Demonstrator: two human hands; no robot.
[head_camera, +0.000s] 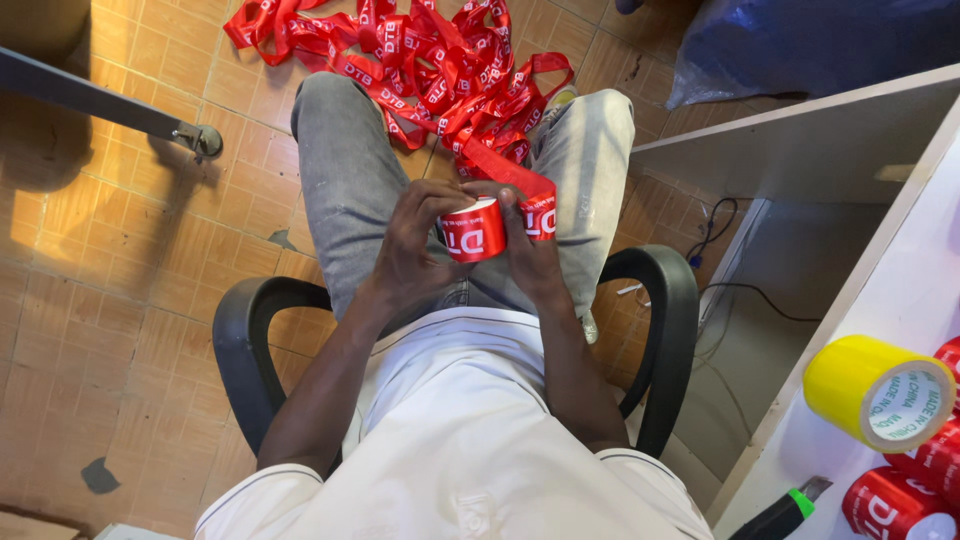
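Observation:
I sit on a black office chair (240, 340) and look down at my lap. Both hands hold a small roll of red ribbon with white lettering (472, 230) above my knees. My left hand (415, 245) wraps the roll's left side and back. My right hand (525, 250) pinches the right side, where the ribbon strip (520, 180) leads off the roll. That strip runs up into a loose heap of the same red ribbon (420, 55) lying on the tiled floor past my knees.
A white desk (900, 290) stands at the right with a shelf under it. On it lie a yellow tape roll (880, 390), finished red ribbon rolls (895, 505) and a black cutter with a green tip (785, 510). A dark plastic bag (810, 40) sits at the top right. Cables (730, 290) trail below the desk.

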